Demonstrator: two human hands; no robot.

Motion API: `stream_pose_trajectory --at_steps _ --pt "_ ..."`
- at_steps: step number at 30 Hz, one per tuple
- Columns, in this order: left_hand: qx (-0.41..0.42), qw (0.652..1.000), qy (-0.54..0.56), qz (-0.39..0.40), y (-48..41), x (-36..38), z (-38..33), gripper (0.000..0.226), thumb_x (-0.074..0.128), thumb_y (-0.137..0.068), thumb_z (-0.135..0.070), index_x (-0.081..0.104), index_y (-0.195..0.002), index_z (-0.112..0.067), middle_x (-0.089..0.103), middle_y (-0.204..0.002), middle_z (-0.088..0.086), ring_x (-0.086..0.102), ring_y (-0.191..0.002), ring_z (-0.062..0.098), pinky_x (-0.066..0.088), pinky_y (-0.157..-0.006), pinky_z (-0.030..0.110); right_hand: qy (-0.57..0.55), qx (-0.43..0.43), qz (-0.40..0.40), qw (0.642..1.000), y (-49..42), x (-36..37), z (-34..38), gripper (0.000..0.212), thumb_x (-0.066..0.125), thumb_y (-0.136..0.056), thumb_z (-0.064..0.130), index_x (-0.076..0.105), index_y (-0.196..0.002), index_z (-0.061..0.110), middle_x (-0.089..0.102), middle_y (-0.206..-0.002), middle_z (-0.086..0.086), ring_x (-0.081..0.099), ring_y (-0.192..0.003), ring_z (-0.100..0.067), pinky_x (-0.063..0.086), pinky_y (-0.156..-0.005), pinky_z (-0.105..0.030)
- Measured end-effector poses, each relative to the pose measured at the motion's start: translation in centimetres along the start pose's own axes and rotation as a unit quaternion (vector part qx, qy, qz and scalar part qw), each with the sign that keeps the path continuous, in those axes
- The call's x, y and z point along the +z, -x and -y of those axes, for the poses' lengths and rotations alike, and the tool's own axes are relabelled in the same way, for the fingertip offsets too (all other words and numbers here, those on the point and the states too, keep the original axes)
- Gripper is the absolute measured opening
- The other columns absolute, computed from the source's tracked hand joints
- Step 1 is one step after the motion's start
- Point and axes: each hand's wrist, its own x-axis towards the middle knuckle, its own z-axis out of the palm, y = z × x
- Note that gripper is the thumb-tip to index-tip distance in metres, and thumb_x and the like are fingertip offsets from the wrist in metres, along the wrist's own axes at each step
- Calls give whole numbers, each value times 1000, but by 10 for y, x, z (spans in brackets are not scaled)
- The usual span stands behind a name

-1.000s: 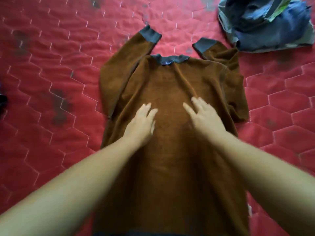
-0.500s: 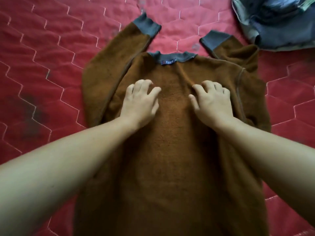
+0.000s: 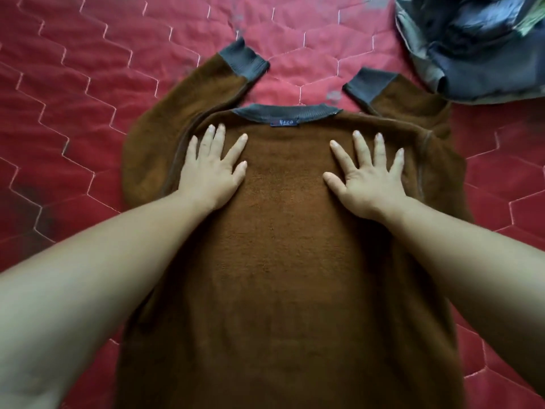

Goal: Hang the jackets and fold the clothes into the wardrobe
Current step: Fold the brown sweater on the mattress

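A brown fleece sweater (image 3: 283,246) with grey collar and grey cuffs lies flat on the red quilt, collar pointing away from me. Both sleeves are bent upward beside the collar. My left hand (image 3: 212,169) presses flat on the sweater's upper left chest, fingers spread and straight. My right hand (image 3: 368,175) lies flat on the upper right chest, fingers spread the same way. A small blue label shows at the collar between the two hands.
The red quilted bedcover (image 3: 88,93) with a hexagon stitch pattern surrounds the sweater. A heap of blue and grey clothes (image 3: 477,45) lies at the top right corner, close to the right sleeve's cuff.
Both hands slid up the sweater from mid-chest toward the shoulders, and the fingers spread flat. The view moved closer to the garment.
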Motion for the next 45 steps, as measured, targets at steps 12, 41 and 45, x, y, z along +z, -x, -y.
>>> stream_pose_trajectory --at_steps 12,41,45 --pt "83 991 93 38 98 3 -185 66 18 -98 -68 -10 -155 -51 -25 -166 4 -25 -152 28 -9 -113 73 -430 365 -154 811 51 -30 -103 52 69 -90 36 53 -134 13 59 -133 -13 57 -120 -32 46 -104 -37" --pt "-11 903 425 67 108 -35 -175 49 48 -102 -46 40 -151 -40 27 -164 -4 18 -153 14 10 -124 45 -313 -186 -449 816 176 -47 -80 16 52 -72 -7 54 -69 8 54 -83 -13 52 -81 -26 40 -76 -31" --pt "-197 532 811 139 138 -69 -161 43 39 -103 -52 59 -134 -30 73 -120 2 66 -112 20 53 -87 36 -57 -424 -188 884 241 32 -64 14 56 -77 4 65 -86 8 64 -106 -16 59 -113 -39 37 -111 -54"
